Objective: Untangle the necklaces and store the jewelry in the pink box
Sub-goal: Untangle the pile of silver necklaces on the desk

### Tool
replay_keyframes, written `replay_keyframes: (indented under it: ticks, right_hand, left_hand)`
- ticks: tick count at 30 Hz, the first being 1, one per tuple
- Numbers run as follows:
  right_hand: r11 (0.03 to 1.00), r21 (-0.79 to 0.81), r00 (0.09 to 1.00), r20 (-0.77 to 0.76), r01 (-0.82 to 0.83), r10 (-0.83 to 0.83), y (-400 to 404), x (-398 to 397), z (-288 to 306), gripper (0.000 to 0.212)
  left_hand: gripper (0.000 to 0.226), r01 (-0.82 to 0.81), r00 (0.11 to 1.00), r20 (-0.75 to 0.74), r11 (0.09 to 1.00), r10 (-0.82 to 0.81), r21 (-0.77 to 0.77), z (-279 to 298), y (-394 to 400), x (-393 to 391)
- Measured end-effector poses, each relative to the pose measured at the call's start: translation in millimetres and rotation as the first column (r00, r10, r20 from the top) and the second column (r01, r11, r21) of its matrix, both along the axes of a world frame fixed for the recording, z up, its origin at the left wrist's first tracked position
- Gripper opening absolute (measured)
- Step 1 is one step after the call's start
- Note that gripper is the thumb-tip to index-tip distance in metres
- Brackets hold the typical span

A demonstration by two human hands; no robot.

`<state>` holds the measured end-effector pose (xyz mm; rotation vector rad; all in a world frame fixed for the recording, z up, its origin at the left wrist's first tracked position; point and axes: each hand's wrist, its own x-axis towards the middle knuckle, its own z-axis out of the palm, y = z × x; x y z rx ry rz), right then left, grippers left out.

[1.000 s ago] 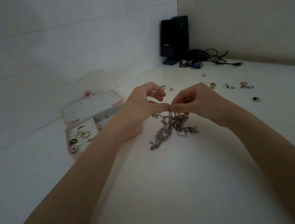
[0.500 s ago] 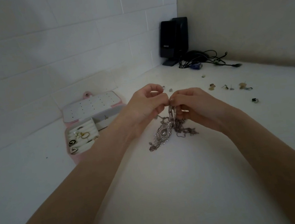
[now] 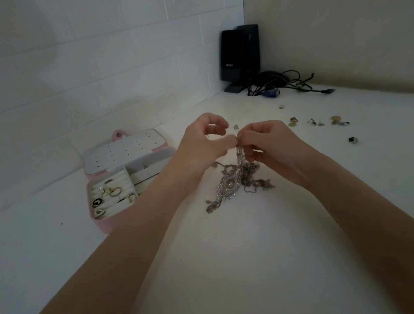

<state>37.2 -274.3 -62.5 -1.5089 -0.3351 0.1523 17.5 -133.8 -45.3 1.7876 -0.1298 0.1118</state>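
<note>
Both hands, left (image 3: 205, 144) and right (image 3: 267, 144), pinch the necklaces (image 3: 235, 182); better to pull slowly, loosening one chain first.

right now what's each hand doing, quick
Left hand: pinching a strand of the tangled necklaces between thumb and finger.
Right hand: fingers curled, gripping the same tangle at its lifted top.

White tiled wall (image 3: 59, 70) and beige wall (image 3: 340, 23) are meeting behind the white table's (image 3: 228, 271) far corner, dim light falling across.
</note>
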Motion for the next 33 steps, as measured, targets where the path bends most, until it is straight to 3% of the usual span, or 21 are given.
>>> replay_keyframes:
  ticks: [2, 7, 10, 13, 15, 17, 19, 21, 22, 25, 28, 33]
  right_hand:
    - [0.999, -0.050, 0.999, 0.032, 0.021, -0.020, 0.3, -0.8, -0.3, 0.017]
    - [0.984, -0.176, 0.995, 0.100, 0.035, -0.017, -2.3, -1.7, 2.6, 0.018]
    - [0.928, -0.371, 0.985, 0.172, 0.041, 0.025, -5.2, -2.3, 7.3, 0.012]
    - [0.813, -0.581, 0.966, 0.222, 0.025, 0.129, -9.1, -4.1, 13.0, 0.011]
    - [0.772, -0.633, 0.955, 0.255, 0.048, 0.150, -11.8, -4.0, 15.7, 0.013]
    - [0.757, -0.648, 0.945, 0.292, 0.081, 0.149, -13.7, -3.3, 17.6, 0.012]
    - [0.773, -0.628, 0.945, 0.303, 0.097, 0.127, -14.4, -2.8, 18.5, 0.010]
    - [0.809, -0.580, 0.951, 0.295, 0.099, 0.095, -14.4, -3.1, 19.3, 0.010]
    - [0.825, -0.557, 0.954, 0.286, 0.093, 0.085, -14.6, -3.3, 19.2, 0.012]
    - [0.846, -0.531, 0.961, 0.258, 0.056, 0.098, -14.2, -4.3, 19.6, 0.015]
    - [0.859, -0.510, 0.955, 0.275, 0.046, 0.112, -12.7, -4.1, 19.0, 0.019]
    - [0.936, -0.344, 0.956, 0.291, 0.075, 0.030, -15.1, -2.2, 16.9, 0.019]
  left_hand:
    - [0.027, 0.045, 0.998, 0.040, 0.988, -0.051, 0.150, -0.4, 0.4, -1.0]
    - [0.033, 0.104, 0.988, 0.084, 0.966, -0.127, 0.238, 2.4, 1.0, 0.2]
    - [0.034, 0.071, 0.971, 0.189, 0.927, -0.150, 0.369, 6.2, 4.4, -2.2]
    - [0.029, -0.086, 0.888, 0.360, 0.664, -0.287, 0.743, 5.7, -3.4, -5.4]
    - [0.024, -0.142, 0.859, 0.395, 0.590, -0.326, 0.795, 1.5, -8.3, -6.8]
    - [0.024, -0.158, 0.871, 0.405, 0.624, -0.277, 0.765, -1.8, -7.6, -5.4]
    - [0.026, -0.050, 0.936, 0.294, 0.753, -0.194, 0.656, -1.9, -4.3, -2.7]
    - [0.027, 0.084, 0.988, 0.089, 0.933, -0.123, 0.351, 0.7, -2.7, -1.3]
    - [0.023, 0.103, 0.995, -0.017, 0.980, -0.102, 0.169, 2.1, -2.1, -0.4]
    - [0.018, 0.124, 0.951, -0.254, 0.971, -0.176, -0.206, 7.5, -2.6, -0.9]
    - [0.021, 0.162, 0.922, -0.303, 0.951, -0.241, -0.263, 9.2, -2.3, -1.9]
    - [0.018, 0.106, 0.966, -0.224, 0.988, -0.130, -0.114, 3.9, -2.7, -1.7]
